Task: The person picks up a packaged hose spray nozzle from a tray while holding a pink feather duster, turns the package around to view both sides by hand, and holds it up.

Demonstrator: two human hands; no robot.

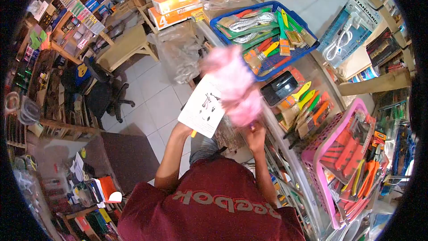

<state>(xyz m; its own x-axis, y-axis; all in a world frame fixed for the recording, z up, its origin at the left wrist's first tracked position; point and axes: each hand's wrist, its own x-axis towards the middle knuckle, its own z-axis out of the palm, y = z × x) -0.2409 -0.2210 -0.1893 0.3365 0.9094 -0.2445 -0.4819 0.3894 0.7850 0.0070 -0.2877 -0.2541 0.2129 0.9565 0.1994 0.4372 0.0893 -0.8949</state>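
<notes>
A white card [203, 107] with small black drawings is in my left hand [180, 131], whose fingers are mostly hidden behind it. An orange-yellow tip [193, 134] pokes out below the card; what it belongs to is hidden. My right hand [255, 139] is closed around the lower end of a pink duster [234, 78], which is smeared by motion. The duster overlaps the card's right edge in view; whether they touch I cannot tell. Just right of it, a dark phone [280, 88] and several paintbrushes [301, 102] lie on the glass counter [278, 129].
A blue basket [263, 76] of brushes and cables stands at the counter's back. Close on my right is a pink basket [317, 169] of tools. Orange boxes [176, 15] are stacked behind. A black office chair [100, 89] stands left on the tiled floor [145, 91].
</notes>
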